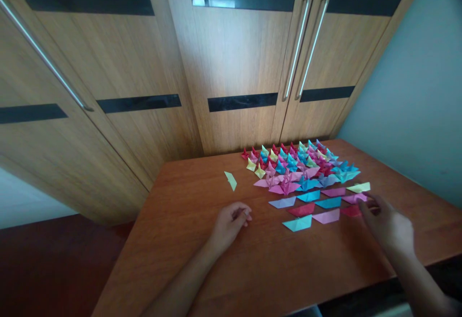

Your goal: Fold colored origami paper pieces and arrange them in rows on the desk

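My left hand (231,220) rests on the wooden table with its fingers curled together; nothing shows clearly in it. On the right, my right hand (388,223) has its fingertips on a pink folded paper piece (354,198), beside a red piece (351,210). Flat folded pieces lie in slanting rows to its left, among them a turquoise one (298,223), a lavender one (282,203) and a blue one (328,203). A pale yellow piece (361,187) lies beyond my right fingertips. Another yellow piece (231,181) lies apart, beyond my left hand.
Many colourful folded paper figures (285,182) stand close together at the back right of the table (187,196). Behind the table are wooden cabinet doors (231,57) with metal handles. A pale blue wall (415,114) borders the right side.
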Demonstrator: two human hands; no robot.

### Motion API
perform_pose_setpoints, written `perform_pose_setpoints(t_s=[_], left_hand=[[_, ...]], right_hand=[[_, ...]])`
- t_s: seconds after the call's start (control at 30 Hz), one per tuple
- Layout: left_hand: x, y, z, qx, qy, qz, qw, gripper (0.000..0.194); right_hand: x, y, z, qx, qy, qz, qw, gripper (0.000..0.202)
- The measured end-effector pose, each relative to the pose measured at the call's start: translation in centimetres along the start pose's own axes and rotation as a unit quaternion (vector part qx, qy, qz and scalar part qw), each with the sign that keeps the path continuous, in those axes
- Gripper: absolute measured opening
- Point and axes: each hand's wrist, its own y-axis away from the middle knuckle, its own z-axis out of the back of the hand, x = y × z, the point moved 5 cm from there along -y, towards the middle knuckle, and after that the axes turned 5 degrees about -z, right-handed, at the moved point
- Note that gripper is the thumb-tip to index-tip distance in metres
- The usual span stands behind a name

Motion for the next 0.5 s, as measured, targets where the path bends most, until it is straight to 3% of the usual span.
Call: perform_pose_setpoints(t_s=[0.1, 0.23, 0.37, 0.5], left_hand=[[0.0, -0.3, 0.5, -0.016, -0.015, -0.011, 1.0, 0.021], [-0.5, -1.2, 2.8, -0.079, -0.13, -0.06, 0.987, 0.019], [-1.6, -2.3, 4.9, -0.107, -0.362, -0.11, 0.919, 0.019], [-1.9, -3.4, 4.9, -0.09, -0.51, -0.127, 0.846, 0.031]], right_hand=[[5.3, 1.8, 0.2, -0.022, -0.081, 0.085, 0.993, 0.039], [13.4, 5.7, -1.0, 0.057, -0.211, 0.194, 0.956, 0.033], [19.9, 10.2, -2.9, 0.166, -0.271, 0.263, 0.911, 0.027], [23.9, 14.6, -4.8, 0.263, -0.254, 0.317, 0.875, 0.028]])
